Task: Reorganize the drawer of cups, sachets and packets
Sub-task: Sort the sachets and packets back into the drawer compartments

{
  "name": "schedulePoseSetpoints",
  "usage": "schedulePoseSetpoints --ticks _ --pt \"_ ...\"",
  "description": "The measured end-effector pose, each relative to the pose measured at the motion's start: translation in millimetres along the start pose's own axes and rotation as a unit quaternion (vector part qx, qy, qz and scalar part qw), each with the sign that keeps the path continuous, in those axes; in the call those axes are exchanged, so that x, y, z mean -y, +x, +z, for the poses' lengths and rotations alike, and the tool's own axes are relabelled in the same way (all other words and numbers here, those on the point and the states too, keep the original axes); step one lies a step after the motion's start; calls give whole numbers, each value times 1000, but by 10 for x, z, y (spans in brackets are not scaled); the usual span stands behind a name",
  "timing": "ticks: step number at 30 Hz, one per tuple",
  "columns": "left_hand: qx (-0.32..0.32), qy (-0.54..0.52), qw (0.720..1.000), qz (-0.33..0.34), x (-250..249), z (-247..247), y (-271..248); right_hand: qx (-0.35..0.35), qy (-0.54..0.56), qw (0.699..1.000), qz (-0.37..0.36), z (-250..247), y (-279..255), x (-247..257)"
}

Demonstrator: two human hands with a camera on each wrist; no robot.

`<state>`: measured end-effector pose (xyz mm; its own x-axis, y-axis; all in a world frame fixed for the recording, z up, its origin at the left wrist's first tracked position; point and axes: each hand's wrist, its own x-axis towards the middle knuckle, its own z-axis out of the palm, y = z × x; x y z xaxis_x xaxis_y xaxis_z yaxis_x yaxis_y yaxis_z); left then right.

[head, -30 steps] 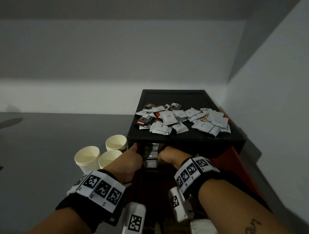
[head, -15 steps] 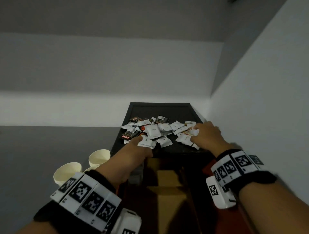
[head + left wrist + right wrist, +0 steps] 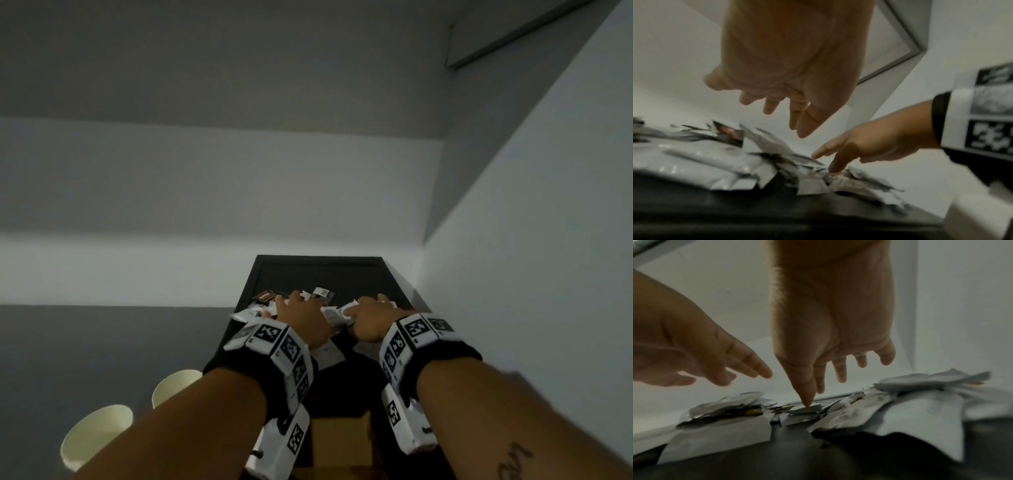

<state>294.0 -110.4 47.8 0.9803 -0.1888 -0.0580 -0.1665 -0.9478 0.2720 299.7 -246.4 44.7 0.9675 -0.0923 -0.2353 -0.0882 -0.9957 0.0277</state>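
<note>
From the head view, both hands reach over a heap of sachets (image 3: pixel 329 313) lying on top of a black cabinet (image 3: pixel 318 272) set in a corner. The left hand (image 3: pixel 301 320) and the right hand (image 3: pixel 371 318) lie side by side on the heap, and paper cups (image 3: pixel 94 433) stand on the floor to the left, well apart from the cabinet. Below the wrists a brown, box-like shape shows, probably the open drawer, though it is too dark to be sure.

In the left wrist view the left hand (image 3: pixel 789 68) hovers just above the sachets (image 3: pixel 701 162) with fingers straight and spread, its grip loose and holding nothing. The right hand (image 3: pixel 869 146) comes in from the side with one fingertip down on a sachet.

In the right wrist view the right hand (image 3: pixel 830 321) has its fingers spread and its grip is empty; the thumb tip presses a white sachet (image 3: pixel 805 409) near the middle of the heap. The left hand (image 3: pixel 686 350) hangs beside it, fingers extended.

The step looks like sorting or gathering the loose sachets. To do it well, I would press flat and slide like kinds together, since the thin foil overlaps and snags, then pinch small stacks by their edges rather than scooping, keeping them back from the front edge of the cabinet.
</note>
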Motion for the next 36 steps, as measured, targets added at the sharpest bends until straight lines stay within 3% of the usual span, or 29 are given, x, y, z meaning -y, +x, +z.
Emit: schedulePoseSetpoints --ticks 6,11,21,27,31,36 --pt "60 105 992 30 50 205 112 26 -14 996 -80 69 -73 82" --pt "94 77 992 44 151 261 168 65 18 991 -116 -12 -68 29" --pt "84 49 995 21 160 267 172 93 -11 993 -64 73 -27 -38" --pt "66 45 996 31 213 257 169 4 22 999 -39 45 24 -66" --pt "58 27 998 28 260 328 227 35 12 999 -39 129 68 -20" --pt "44 -2 998 38 278 337 218 11 33 999 34 180 141 -54"
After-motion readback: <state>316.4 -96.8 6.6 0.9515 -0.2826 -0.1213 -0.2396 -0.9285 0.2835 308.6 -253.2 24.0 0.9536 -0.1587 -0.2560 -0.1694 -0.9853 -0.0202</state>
